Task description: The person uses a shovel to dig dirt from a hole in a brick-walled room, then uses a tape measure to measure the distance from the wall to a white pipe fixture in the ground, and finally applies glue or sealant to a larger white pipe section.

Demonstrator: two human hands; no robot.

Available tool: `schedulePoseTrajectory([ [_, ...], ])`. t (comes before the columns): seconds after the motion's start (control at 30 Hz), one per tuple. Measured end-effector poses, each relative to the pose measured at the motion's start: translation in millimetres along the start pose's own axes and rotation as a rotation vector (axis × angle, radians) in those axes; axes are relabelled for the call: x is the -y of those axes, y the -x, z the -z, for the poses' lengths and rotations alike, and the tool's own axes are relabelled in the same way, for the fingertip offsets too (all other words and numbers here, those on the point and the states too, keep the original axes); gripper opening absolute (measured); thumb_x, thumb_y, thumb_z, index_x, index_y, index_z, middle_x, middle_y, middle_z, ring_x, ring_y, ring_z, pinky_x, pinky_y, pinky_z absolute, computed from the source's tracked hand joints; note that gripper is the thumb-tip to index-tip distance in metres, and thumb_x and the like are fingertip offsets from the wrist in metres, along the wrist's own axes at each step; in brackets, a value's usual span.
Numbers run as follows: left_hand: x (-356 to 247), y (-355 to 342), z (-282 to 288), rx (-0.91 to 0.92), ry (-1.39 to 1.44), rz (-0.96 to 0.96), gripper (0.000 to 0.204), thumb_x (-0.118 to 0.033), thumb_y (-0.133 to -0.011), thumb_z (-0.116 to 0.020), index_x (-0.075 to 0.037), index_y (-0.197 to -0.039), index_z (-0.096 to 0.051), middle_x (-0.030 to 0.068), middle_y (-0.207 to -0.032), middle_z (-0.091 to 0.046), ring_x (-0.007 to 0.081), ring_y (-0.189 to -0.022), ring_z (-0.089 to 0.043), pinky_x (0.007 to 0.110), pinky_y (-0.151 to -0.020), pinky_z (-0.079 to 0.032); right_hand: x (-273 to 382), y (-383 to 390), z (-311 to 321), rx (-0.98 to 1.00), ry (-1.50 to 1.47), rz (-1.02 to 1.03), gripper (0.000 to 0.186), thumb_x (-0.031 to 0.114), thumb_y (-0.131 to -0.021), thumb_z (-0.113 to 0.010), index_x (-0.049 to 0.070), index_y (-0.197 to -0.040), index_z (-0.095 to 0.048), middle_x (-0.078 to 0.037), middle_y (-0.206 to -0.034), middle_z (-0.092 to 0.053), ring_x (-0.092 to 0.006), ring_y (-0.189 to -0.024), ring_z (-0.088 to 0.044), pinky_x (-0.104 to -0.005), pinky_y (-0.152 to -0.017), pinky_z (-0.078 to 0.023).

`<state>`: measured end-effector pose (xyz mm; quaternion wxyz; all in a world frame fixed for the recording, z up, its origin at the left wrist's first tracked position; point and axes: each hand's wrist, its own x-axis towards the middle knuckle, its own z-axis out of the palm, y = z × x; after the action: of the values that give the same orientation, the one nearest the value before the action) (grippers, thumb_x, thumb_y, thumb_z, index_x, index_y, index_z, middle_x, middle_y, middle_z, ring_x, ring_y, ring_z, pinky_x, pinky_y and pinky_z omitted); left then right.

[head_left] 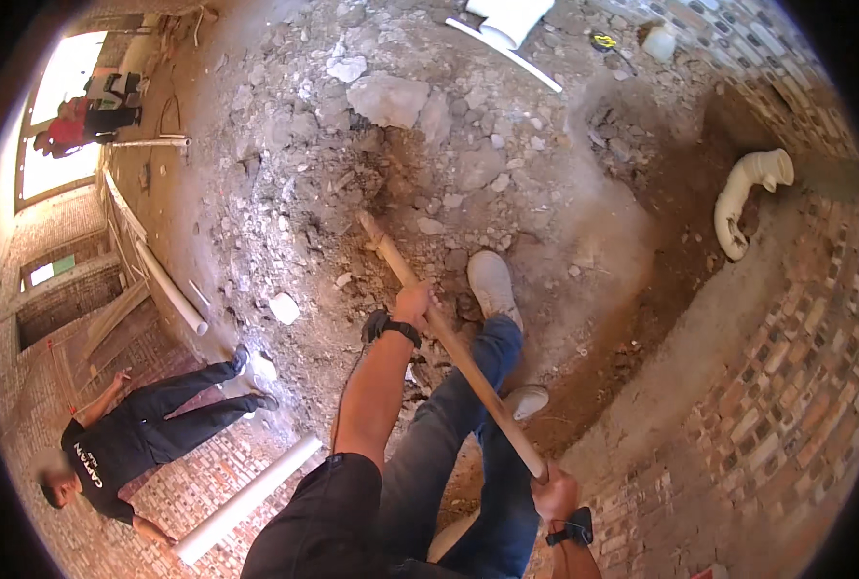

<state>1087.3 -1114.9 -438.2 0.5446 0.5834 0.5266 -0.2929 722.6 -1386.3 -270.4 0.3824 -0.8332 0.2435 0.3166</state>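
Observation:
Both my hands grip a long wooden tool handle that slants from the lower right up toward the middle of the rubble. My left hand, a black band on its wrist, is closed round the upper part. Lower down, my right hand is wrapped round the near end, with a dark watch on that wrist. The handle's far end reaches the edge of a dug hollow in the broken ground; I cannot make out a tool head there. A large stone slab lies just beyond the hollow.
My shoe stands on loose rubble beside the handle. A trench holds a curved white pipe at the right, along a brick wall. At the left, a person in black stands near a white pipe. More pipes lie ahead.

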Motion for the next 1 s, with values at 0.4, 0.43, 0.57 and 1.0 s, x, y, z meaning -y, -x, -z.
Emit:
schedulePoseTrajectory([
  [0.4, 133.3, 142.9, -45.3, 0.178, -0.296, -0.018, 0.010, -0.010, -0.095, -0.050, -0.009, -0.085, -0.052, 0.0052, -0.072, -0.051, 0.0230, -0.065, -0.056, 0.040, -0.061, -0.050, -74.4, 217.2, 34.8, 0.088, -0.115, -0.315, 0.031, 0.031, -0.076, -0.074, 0.012, -0.100, -0.067, -0.017, -0.075, -0.068, -0.0390, -0.075, -0.067, -0.0507, -0.064, -0.053],
  [0.43, 147.4, 152.4, -54.0, 0.179, -0.333, -0.005, 0.009, -0.010, -0.095, -0.049, -0.008, -0.087, -0.053, 0.0058, -0.074, -0.053, 0.0241, -0.065, -0.056, 0.041, -0.061, -0.051, -83.0, 241.1, 22.8, 0.061, -0.113, -0.293, 0.030, 0.029, -0.076, -0.074, 0.012, -0.100, -0.069, -0.018, -0.075, -0.068, -0.0387, -0.074, -0.068, -0.0513, -0.065, -0.053],
  [0.57, 180.8, 158.2, -81.3, 0.323, -0.367, 0.025, 0.009, -0.012, -0.097, -0.051, -0.008, -0.091, -0.055, 0.0063, -0.076, -0.054, 0.0247, -0.066, -0.058, 0.041, -0.061, -0.051, -63.1, 298.5, -8.4, -0.022, -0.242, -0.415, 0.030, 0.033, -0.079, -0.074, 0.013, -0.100, -0.069, -0.018, -0.074, -0.068, -0.0383, -0.074, -0.068, -0.0506, -0.065, -0.054],
  [1.0, 196.1, 238.9, -406.4, 0.728, -0.836, -0.045, 0.006, -0.006, -0.096, -0.058, -0.007, -0.092, -0.054, 0.0052, -0.071, -0.053, 0.0191, -0.054, -0.055, 0.036, -0.047, -0.048, 36.5, 150.1, 150.5, -0.367, -1.053, -0.618, 0.038, 0.029, -0.082, -0.075, 0.000, -0.105, -0.065, -0.028, -0.085, -0.068, -0.0435, -0.085, -0.069, -0.0469, -0.072, -0.054],
])
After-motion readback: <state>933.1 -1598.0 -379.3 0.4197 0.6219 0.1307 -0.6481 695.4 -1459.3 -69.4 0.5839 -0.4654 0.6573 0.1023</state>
